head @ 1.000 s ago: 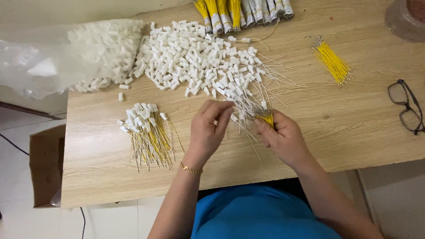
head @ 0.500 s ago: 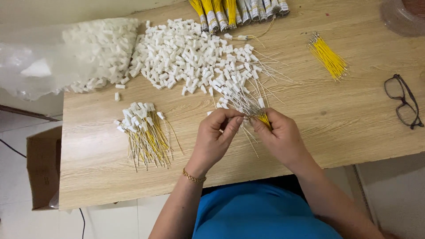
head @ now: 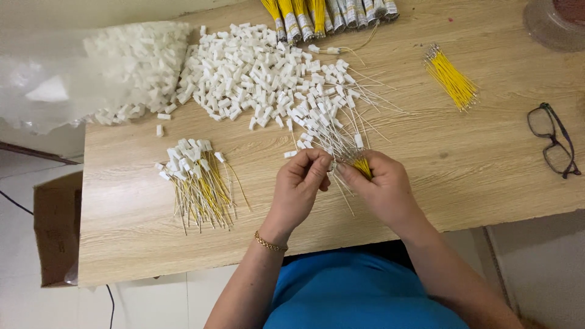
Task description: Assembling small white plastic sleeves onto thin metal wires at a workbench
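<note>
yellow wires (head: 362,166) between both hands (head: 341,183)

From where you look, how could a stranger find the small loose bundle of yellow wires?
Start at the wooden table and go to its far right side, left of the eyeglasses. The small loose bundle of yellow wires lies alone there, bare, without white connectors.

Black-framed glasses (head: 554,141), cardboard box (head: 56,231), clear plastic bag (head: 55,79) beside the wooden table (head: 487,170).

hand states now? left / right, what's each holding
Left hand: fingers pinched shut on a white connector at the fingertips.
Right hand: closed around a bundle of yellow wires.
</note>
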